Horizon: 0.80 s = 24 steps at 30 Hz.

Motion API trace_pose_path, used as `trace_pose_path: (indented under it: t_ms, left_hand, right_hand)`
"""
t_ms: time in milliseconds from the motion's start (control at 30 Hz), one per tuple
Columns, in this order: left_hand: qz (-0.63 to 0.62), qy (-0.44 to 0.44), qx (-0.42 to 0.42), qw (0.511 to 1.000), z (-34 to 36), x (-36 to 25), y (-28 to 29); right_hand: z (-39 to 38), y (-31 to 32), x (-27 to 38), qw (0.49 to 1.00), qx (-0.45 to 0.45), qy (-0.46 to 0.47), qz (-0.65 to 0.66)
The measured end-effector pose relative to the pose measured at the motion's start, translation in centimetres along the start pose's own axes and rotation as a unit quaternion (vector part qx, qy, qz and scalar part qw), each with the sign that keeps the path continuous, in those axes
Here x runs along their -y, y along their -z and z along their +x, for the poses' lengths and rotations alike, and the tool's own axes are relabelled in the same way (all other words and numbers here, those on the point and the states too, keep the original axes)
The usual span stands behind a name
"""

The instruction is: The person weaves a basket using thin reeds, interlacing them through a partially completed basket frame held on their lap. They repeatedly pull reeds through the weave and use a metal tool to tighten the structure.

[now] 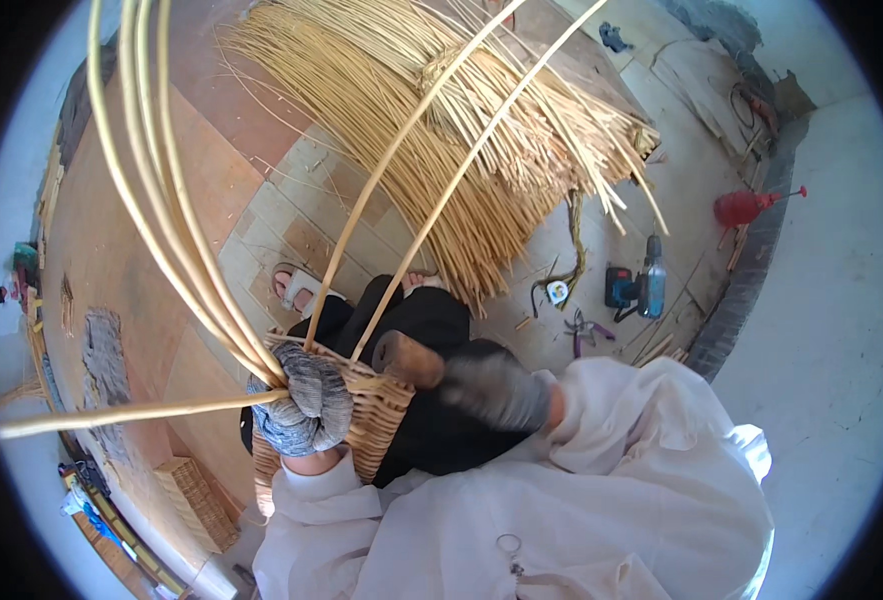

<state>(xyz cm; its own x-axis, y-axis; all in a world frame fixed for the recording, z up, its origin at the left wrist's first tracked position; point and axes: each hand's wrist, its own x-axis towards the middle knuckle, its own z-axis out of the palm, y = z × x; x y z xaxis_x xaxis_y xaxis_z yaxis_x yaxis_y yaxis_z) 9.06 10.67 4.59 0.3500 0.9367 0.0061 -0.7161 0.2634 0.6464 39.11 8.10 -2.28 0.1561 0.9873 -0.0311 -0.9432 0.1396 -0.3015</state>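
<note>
My left hand [306, 400], in a grey knit glove, is closed around several thick pale wicker rods at the rim of a partly woven wicker basket [369, 415]. Those wicker rods [176, 235] fan upward, and one points far out to the left. Two more rods [413, 245] rise from the basket's far side. The basket rests against my dark-trousered lap. Just right of it, my gloved right hand [496, 392] is smeared by motion. A thick round piece of wood [408, 361] sticks out of that hand toward the basket rim; its full shape is hidden.
A big heap of cut wicker rods [461, 140] lies ahead on the floor. To the right are a cordless drill [649, 280], purple-handled pruning shears [586, 330], a tape measure [557, 292] and a red spray bottle [746, 208]. A woven basket [196, 500] stands lower left.
</note>
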Motion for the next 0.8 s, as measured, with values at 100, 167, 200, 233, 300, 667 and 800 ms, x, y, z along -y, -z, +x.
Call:
trace_pose_path:
  t_ms: [100,167,200,233,300,667,800]
  left_hand:
    - [-0.043,-0.009,0.015,0.999,-0.1,0.2,0.2]
    - [-0.016,-0.008,0.008,1.0,-0.2,0.3,-0.1]
    - [-0.016,-0.015,-0.006,1.0,-0.3,0.3,-0.3]
    - [-0.01,-0.02,-0.015,1.0,-0.2,0.4,-0.5]
    - [-0.02,-0.024,-0.017,0.999,0.1,0.5,-1.3]
    - [0.621,-0.119,-0.162,0.758,-2.6,-9.5,-6.4]
    - [0.808,-0.035,0.127,0.574,-3.7,-5.3,-3.7]
  right_hand:
    - [0.9,0.5,1.1,1.0,-0.007,0.017,-0.007]
    - [0.9,-0.3,1.0,0.997,-0.026,0.07,-0.008]
    - [0.4,-0.8,0.4,0.998,-0.018,0.056,-0.009]
    - [-0.4,-0.9,-0.5,0.999,-0.007,0.034,-0.012]
    - [-1.0,-0.7,-1.7,0.999,0.032,-0.028,-0.03]
    - [-6.1,0.5,3.9,0.579,0.274,0.114,-0.76]
    - [-8.2,0.9,2.4,0.523,0.25,-0.144,-0.802]
